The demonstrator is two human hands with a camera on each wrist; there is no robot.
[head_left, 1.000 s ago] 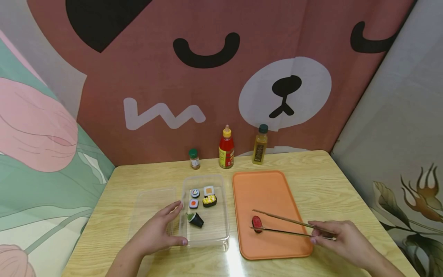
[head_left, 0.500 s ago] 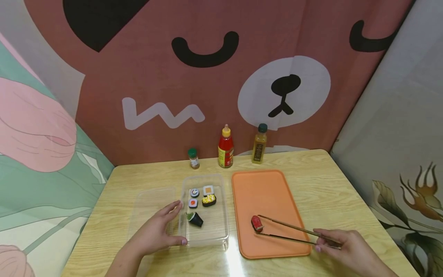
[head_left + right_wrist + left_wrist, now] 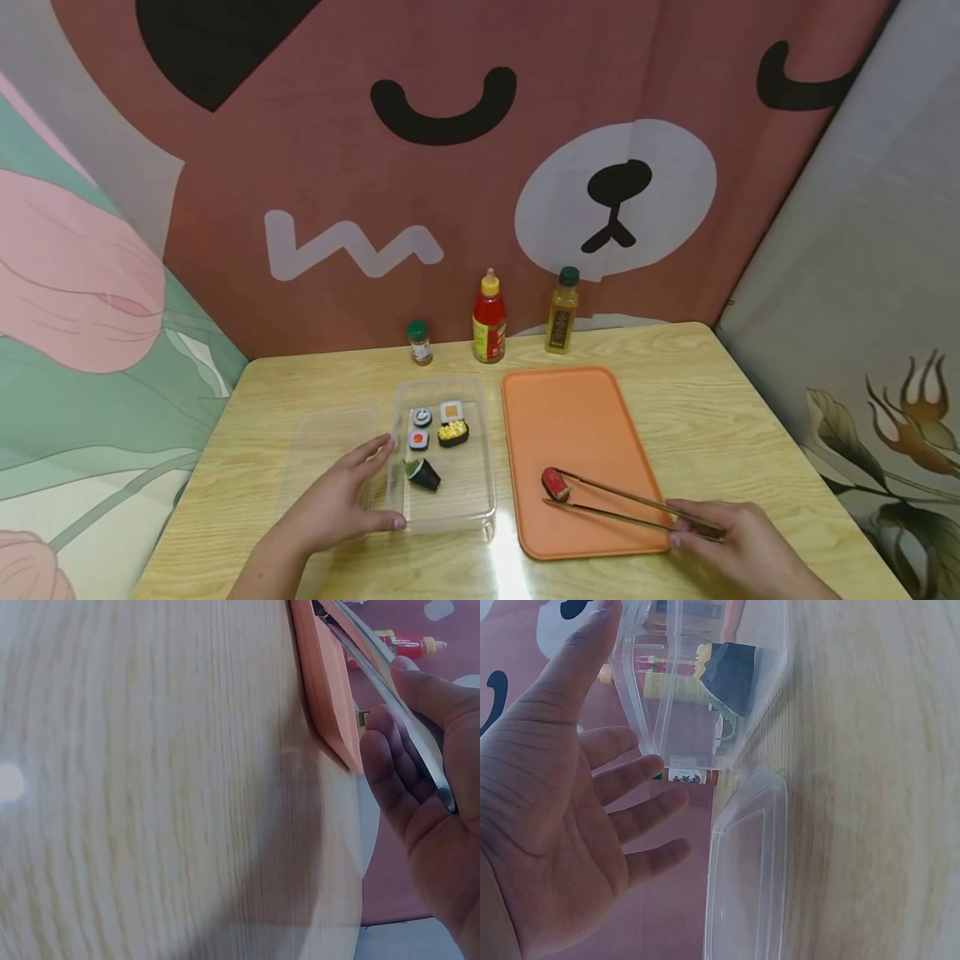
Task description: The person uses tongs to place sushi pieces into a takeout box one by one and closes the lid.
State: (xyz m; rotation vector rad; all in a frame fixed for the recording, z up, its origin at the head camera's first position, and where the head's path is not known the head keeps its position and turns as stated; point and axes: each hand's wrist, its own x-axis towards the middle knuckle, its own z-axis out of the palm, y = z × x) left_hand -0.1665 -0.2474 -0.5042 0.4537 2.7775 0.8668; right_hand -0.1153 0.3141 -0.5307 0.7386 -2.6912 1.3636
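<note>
My right hand (image 3: 738,542) grips a pair of thin metal tongs (image 3: 617,490) by their joined end. In the head view their tips straddle a red-topped sushi piece (image 3: 553,483) near the left edge of the orange tray (image 3: 570,408); one tip is at its upper right, the other just below it. My left hand (image 3: 341,504) rests at the left wall of a clear plastic box (image 3: 472,492), thumb and fingers spread. The box holds a dark cone hand roll (image 3: 426,475), a corn-topped sushi (image 3: 453,433) and several small rolls (image 3: 417,439). The left wrist view shows the relaxed fingers (image 3: 641,780).
A clear lid (image 3: 322,442) lies left of the box, partly under my left forearm. Along the table's back edge stand a green-capped spice jar (image 3: 421,343), a red sauce bottle (image 3: 490,321) and an oil bottle (image 3: 562,317). Behind them hangs a printed curtain (image 3: 337,175).
The tongs' lower arm has moved off the top of the red sushi to its near side, and the gap between the tips has narrowed. The sushi has turned slightly. My left hand stays put.
</note>
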